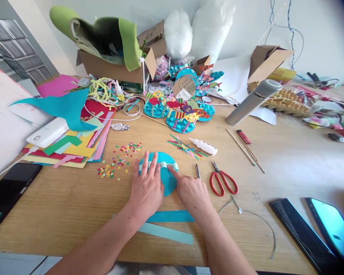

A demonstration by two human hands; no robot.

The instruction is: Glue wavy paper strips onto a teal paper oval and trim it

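Observation:
A blue paper disc (pixel 169 185) lies on the wooden table, crossed by a wavy pale strip (pixel 163 164). My left hand (pixel 147 185) rests on the disc's left part, fingers spread over the strip. From the right, my right hand (pixel 192 191) presses its outstretched index finger on the strip; its other fingers are curled, and nothing shows in them. Below the disc lie a blue paper strip (pixel 172 216) and a pale blue strip (pixel 169 233), partly behind my left wrist. Close by on the right are red-handled scissors (pixel 223 182) and a pen (pixel 198 172).
Beyond the disc are a white glue bottle (pixel 204 146), thin paper strips (pixel 186 148) and confetti (pixel 106 171). Coloured paper (pixel 86 149) is stacked left. Decorated blue crafts (pixel 181 124) and a metal flask (pixel 250 104) stand farther back. Phones (pixel 304 233) lie right, another phone (pixel 10 191) left.

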